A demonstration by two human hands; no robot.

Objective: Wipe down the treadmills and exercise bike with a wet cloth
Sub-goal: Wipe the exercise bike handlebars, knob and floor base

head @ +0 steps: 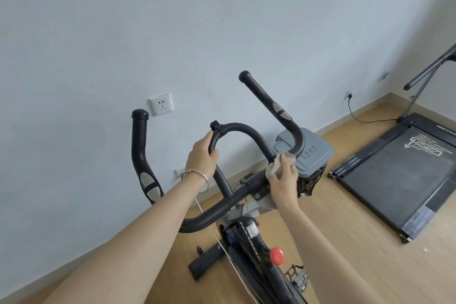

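Head view, left hand point(201, 153) gripping handlebar loop point(243, 131), right hand point(283, 177) pressing cloth point(351, 164), bin lid point(313, 148) writing unreadable

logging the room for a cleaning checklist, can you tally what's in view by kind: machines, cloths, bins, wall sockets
Exercise bikes: 1, the exercise bike, held by the left hand
Treadmills: 1, the treadmill
Cloths: 1, the cloth in the right hand
Bins: 1, the grey bin
Wall sockets: 4
Total: 8
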